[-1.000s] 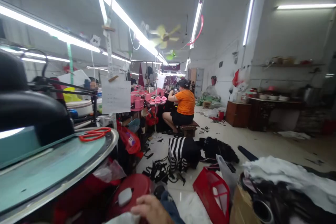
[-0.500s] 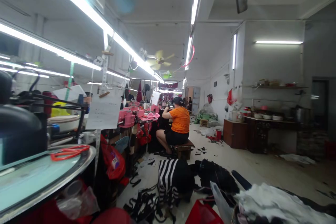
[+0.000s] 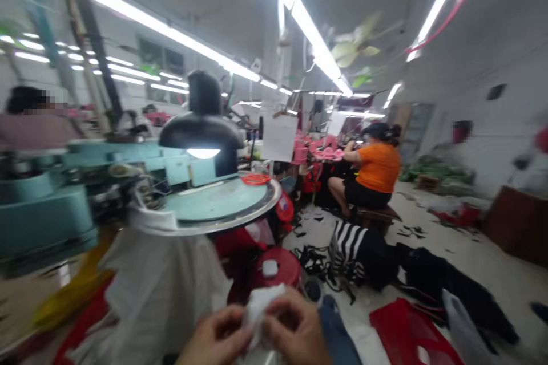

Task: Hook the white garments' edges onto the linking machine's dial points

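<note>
Low in the head view, my left hand and my right hand are side by side. Both are closed, fingertips pinching a piece of white fabric between them. Motion blur hides the fabric's finer shape. Just beyond them stands a round red stool with a small white object on top. To the left, a large pale cloth hangs from the round machine table. Red-handled scissors rest on that table, under a black lamp.
A person in an orange top sits at a pink machine farther back. Another person is at the far left. Black scraps, a striped bundle and dark cloth lie on the floor. A red bag is nearby at right.
The view has swung left and down, so the machine table, stool and lamp now sit nearer the middle. Both my hands, with the white fabric, have come into view.
</note>
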Tool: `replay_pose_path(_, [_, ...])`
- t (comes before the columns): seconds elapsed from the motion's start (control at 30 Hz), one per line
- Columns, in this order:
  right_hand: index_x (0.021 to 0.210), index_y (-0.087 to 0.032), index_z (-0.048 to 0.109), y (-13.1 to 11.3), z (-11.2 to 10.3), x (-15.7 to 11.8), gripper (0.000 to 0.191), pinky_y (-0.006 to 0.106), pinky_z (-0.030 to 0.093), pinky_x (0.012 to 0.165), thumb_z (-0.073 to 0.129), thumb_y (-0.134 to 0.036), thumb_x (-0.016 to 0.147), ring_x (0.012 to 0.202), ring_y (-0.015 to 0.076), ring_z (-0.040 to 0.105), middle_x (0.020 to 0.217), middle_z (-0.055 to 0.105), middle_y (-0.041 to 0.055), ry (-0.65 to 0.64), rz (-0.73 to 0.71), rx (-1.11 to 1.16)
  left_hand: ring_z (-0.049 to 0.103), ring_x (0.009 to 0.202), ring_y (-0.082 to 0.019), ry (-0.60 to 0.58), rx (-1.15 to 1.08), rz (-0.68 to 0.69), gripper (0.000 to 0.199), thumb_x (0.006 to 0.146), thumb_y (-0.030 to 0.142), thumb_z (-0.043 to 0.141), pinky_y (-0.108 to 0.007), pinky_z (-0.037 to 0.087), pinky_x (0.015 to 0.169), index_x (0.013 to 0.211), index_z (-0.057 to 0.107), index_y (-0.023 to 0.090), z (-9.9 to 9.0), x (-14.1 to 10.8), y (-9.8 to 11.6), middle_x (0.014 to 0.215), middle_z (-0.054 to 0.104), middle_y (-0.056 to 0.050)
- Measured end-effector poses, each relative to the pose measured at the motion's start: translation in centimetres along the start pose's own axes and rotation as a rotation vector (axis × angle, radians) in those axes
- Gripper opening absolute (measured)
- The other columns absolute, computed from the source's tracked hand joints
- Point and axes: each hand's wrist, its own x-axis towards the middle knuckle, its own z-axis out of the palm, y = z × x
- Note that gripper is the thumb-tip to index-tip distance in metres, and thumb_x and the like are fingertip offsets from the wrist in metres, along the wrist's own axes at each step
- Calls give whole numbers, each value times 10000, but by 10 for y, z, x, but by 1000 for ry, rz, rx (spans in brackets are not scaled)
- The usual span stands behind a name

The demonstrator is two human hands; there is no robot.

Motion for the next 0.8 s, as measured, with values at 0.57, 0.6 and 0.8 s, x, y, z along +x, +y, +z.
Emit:
replay_pose_path(0.57, [1289, -287, 638, -49, 27, 49, 493, 316, 568, 956, 573, -75, 849, 1185, 233, 644, 1285, 677, 64, -214, -165, -131, 606, 696, -108, -52, -558, 83, 345, 655, 307, 897, -175, 482, 634, 856, 673, 138, -51, 14, 58, 793, 654, -25])
replay_pose_path(0.6, [1281, -287, 645, -50, 27, 53, 505, 305, 570, 948, 568, -64, 835, 1182, 231, 647, 1269, 685, 60, -214, -128, -118, 585, 640, -91, -32, -575, 77, 324, 655, 287, 894, -167, 471, 600, 799, 644, 140, -50, 16, 58, 745, 638, -7])
replay_pose_path(0.8, [1221, -270, 679, -33, 23, 63, 433, 260, 617, 755, 660, -168, 801, 1002, 229, 721, 1177, 723, 85, -179, -6, -26, 613, 637, -122, -39, -304, 78, 355, 668, 332, 874, -186, 487, 577, 904, 702, 130, -50, 20, 58, 735, 680, -31])
